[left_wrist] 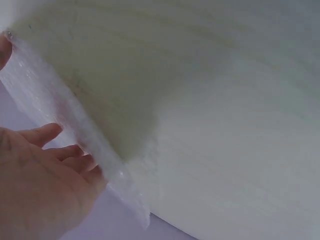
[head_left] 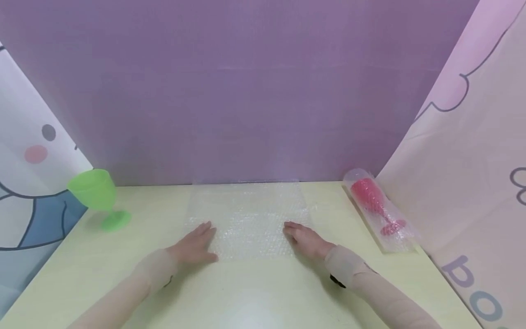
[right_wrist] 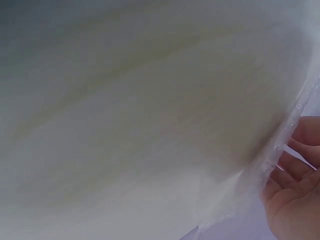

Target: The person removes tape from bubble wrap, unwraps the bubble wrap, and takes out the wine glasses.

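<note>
A clear bubble wrap sheet [head_left: 255, 224] lies flat on the table, its far edge near the purple backdrop. My left hand [head_left: 195, 245] is at the sheet's left side, fingers extended and thumb apart. At the opposite side is my right hand [head_left: 306, 240], its fingers pointing inward against the wrap. In the left wrist view, the fingertips of the left hand [left_wrist: 50, 180] touch the bubble wrap [left_wrist: 95, 135] along its edge. The right wrist view has the right hand [right_wrist: 295, 185] likewise against the edge of the wrap [right_wrist: 272, 155], fingers slightly bent.
A green plastic goblet [head_left: 96, 192] stands at the table's left. On the right lies a pink goblet [head_left: 371, 196] inside a bubble wrap sleeve [head_left: 398, 244]. A purple backdrop [head_left: 263, 100] rises behind the pale table [head_left: 246, 292], with printed cloth panels at both sides.
</note>
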`<state>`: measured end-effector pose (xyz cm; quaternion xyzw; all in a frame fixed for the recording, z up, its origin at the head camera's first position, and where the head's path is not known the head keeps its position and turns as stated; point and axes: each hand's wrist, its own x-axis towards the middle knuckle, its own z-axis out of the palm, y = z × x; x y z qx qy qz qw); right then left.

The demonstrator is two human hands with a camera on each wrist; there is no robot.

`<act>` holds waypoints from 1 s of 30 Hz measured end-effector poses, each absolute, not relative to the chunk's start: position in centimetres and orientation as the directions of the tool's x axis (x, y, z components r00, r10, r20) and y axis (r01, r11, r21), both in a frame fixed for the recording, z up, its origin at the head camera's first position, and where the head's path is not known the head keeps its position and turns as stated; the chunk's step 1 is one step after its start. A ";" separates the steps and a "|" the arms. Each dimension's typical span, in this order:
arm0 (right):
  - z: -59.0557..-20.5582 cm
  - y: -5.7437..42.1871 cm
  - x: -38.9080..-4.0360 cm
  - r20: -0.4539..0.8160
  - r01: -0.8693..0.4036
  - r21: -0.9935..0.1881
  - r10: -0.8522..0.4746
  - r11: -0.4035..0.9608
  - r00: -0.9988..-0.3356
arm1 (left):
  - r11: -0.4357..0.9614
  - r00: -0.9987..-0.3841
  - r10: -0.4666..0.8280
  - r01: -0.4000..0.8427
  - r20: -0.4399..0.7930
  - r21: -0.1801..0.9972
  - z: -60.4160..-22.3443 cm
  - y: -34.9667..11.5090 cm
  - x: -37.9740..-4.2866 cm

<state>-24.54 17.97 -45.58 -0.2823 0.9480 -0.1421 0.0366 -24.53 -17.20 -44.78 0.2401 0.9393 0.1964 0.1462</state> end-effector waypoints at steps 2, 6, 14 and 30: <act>-45.5 17.9 -24.8 0.010 -0.516 -0.298 -0.538 0.803 -0.843 | 0.810 -0.846 0.501 0.385 -0.181 0.443 -44.8 -17.3 -24.8; -45.5 17.8 -25.2 0.023 -0.520 -0.278 -0.536 0.807 -0.844 | 0.809 -0.854 0.485 0.355 -0.190 0.469 -45.0 -17.4 -25.2; -45.8 17.8 -25.4 0.007 -0.503 -0.284 -0.523 0.816 -0.853 | 0.805 -0.853 0.484 0.347 -0.195 0.481 -45.4 -17.5 -25.7; -45.7 18.1 -25.4 -0.023 -0.486 -0.320 -0.520 0.813 -0.854 | 0.816 -0.850 0.485 0.357 -0.203 0.455 -45.9 -17.4 -26.0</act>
